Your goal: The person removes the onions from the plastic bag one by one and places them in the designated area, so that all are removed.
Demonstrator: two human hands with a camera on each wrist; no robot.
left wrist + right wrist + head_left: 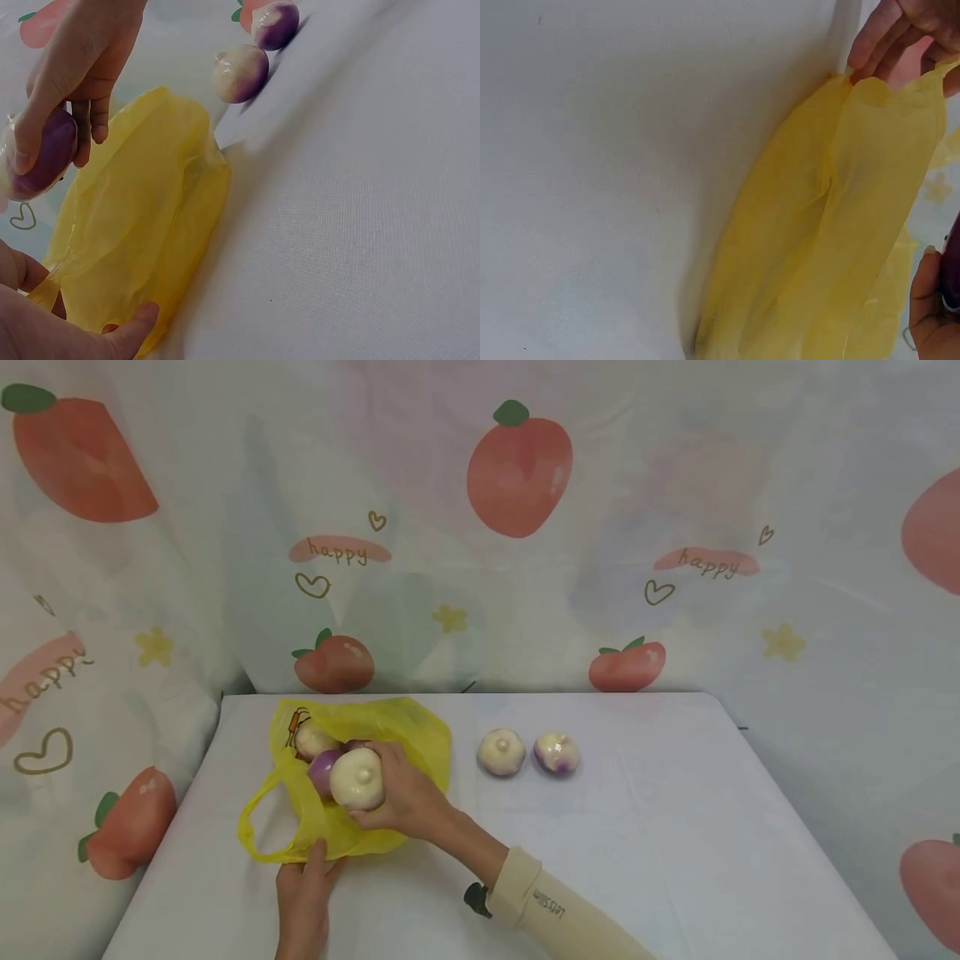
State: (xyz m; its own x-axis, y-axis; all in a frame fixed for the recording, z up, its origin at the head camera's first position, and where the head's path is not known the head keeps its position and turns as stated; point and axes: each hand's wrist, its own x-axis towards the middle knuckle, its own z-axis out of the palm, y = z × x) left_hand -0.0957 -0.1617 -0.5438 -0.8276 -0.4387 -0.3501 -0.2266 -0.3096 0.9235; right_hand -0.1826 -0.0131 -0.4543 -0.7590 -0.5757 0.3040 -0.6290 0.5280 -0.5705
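Observation:
My right hand [411, 793] grips a white-and-purple onion [357, 780] over the mouth of a yellow plastic bag [423, 731]. Thumb and fingers lie on opposite sides of this onion in the left wrist view. At the bag's near edge, my left hand [303, 893] pinches the plastic close to a loop handle [246, 827]. Inside the mouth show a pale onion [315, 740] and a purple onion [321, 772], the latter partly hidden by the held one. In the right wrist view, the bag's side [810, 217] bulges and only a dark edge of the held onion shows.
Two more onions, one mostly white [501, 752] and one with purple patches [557, 754], sit side by side right of the bag. Everything lies on a white-covered table [637, 852]. A fruit-printed curtain [450, 568] hangs behind and at both sides.

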